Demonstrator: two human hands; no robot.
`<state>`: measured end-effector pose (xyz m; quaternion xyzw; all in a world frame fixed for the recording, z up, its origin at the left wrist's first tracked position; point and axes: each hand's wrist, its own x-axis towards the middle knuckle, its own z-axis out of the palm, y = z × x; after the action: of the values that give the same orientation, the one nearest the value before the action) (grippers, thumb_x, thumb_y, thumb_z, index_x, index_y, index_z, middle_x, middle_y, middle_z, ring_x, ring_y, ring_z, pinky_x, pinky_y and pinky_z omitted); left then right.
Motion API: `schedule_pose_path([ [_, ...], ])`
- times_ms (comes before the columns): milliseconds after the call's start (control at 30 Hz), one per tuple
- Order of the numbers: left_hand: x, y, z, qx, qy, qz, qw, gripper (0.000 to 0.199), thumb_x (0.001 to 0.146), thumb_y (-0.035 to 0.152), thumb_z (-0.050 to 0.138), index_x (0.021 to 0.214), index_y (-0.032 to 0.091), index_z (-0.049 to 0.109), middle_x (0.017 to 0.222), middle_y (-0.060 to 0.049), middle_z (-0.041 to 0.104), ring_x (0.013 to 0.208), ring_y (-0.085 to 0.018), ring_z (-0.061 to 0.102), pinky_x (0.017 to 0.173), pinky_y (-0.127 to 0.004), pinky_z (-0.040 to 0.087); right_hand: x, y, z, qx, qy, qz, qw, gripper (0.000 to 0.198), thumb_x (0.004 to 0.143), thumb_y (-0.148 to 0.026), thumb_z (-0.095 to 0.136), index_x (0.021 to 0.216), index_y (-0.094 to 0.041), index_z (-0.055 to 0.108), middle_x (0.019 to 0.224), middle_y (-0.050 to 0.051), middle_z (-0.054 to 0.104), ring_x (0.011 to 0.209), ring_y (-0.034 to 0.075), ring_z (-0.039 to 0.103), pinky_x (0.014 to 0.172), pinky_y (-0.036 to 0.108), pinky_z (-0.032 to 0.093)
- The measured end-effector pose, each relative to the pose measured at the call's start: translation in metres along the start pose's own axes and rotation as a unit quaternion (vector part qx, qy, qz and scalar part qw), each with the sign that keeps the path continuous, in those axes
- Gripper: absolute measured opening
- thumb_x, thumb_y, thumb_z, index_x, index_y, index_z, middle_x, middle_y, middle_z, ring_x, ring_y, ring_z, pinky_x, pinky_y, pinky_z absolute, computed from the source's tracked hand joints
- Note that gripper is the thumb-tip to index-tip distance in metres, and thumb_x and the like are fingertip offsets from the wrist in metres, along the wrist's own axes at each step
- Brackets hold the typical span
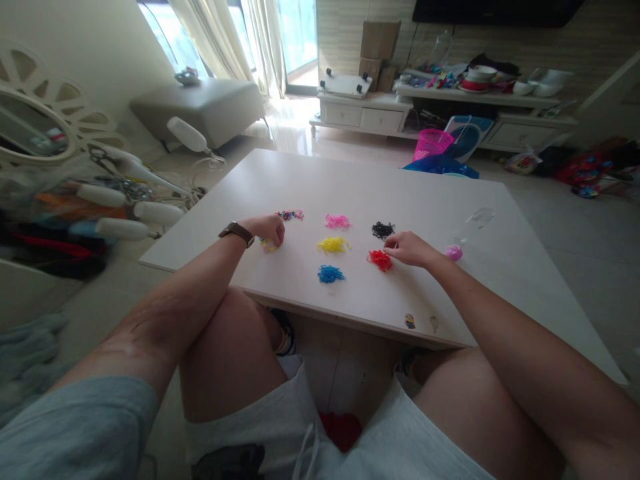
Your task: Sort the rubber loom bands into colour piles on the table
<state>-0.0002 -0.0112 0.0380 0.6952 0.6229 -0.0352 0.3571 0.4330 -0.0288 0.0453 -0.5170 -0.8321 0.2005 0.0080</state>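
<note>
Bands (333, 245), apparently small rubber loops, lie on the white counter (430, 200) in seven piles; the loops in each are too small and tangled to count. From left to right: the left hand (271, 231) with fingers curled downward over the near mixed pile (270, 246), any pinch hidden from view; a far mixed pile (291, 215); then one blue pile (331, 274), one yellow pile and one pink pile (337, 221), from near to far; one red pile (380, 261) and, beyond it, one black pile (383, 230). The right hand (407, 249) has its fingers bent just beside the red pile; whether they grip a loop cannot be told. Near the edge lie one small figure (410, 321) and one pale trinket (434, 324); farther right, one purple object (454, 253) and one clear plastic piece (481, 217). The bands should prove very light, soft, stretchy and prone to clinging; a loop is best pinched by fingertips at a pile's loose rim.
</note>
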Motion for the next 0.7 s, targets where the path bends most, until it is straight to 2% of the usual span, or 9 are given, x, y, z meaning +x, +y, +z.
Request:
schedule_pose_path([
  [300,-0.008,0.005,-0.003,-0.061,0.066,0.036,0.995,0.014,0.05,0.029,0.08,0.061,0.021,0.077,0.06,0.0,0.068,0.062,-0.014,0.054,0.056,-0.023,0.04,0.0,0.0,0.0,0.001,0.002,-0.005,1.0,0.017,0.083,-0.028,0.061,0.082,-0.02,0.075,0.088,0.004,0.076,0.078,0.016,0.065,0.068,0.024,0.044],
  [700,-0.002,0.04,0.014,-0.096,0.104,0.126,0.982,0.017,0.057,0.032,0.082,0.067,0.018,0.078,0.066,-0.002,0.071,0.066,-0.016,0.06,0.061,-0.026,0.044,0.0,-0.001,-0.001,0.005,-0.001,0.002,1.0,0.016,0.083,-0.028,0.061,0.082,-0.02,0.075,0.088,0.004,0.076,0.078,0.016,0.065,0.067,0.025,0.045],
])
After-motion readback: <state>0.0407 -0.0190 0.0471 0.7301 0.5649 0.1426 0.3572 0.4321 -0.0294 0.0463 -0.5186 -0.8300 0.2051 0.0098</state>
